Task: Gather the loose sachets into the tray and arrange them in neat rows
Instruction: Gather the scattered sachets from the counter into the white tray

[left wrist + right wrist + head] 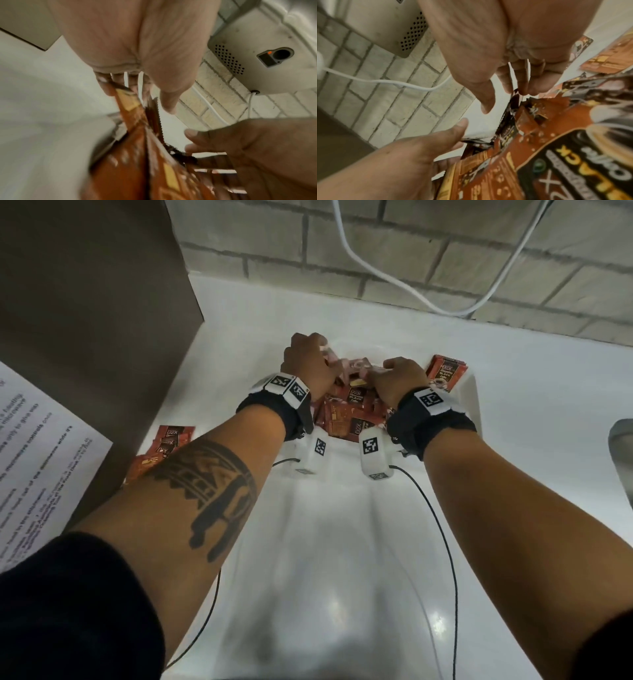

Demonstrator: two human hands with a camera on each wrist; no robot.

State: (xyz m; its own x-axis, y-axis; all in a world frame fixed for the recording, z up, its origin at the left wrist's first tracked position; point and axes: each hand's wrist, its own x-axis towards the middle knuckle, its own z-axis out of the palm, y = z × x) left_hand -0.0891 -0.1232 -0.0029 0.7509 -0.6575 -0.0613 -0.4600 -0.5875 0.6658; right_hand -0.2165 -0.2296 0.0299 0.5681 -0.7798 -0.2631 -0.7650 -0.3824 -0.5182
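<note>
In the tray [471, 402] both hands work a jumbled sachet pile [346, 412]; the left hand [310, 361] pinches upright sachets, the right hand [399, 380] presses curled fingertips onto the pile; loose sachets [164, 446] lie left of the tray, nearest the left hand.

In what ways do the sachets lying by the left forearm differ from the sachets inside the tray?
The sachets by the left forearm lie on the counter, outside the white tray; the sachets in the tray lie inside it. The first are few and untouched; the second are a jumbled heap with the left hand and right hand reaching in. Both share orange-brown packaging.
</note>
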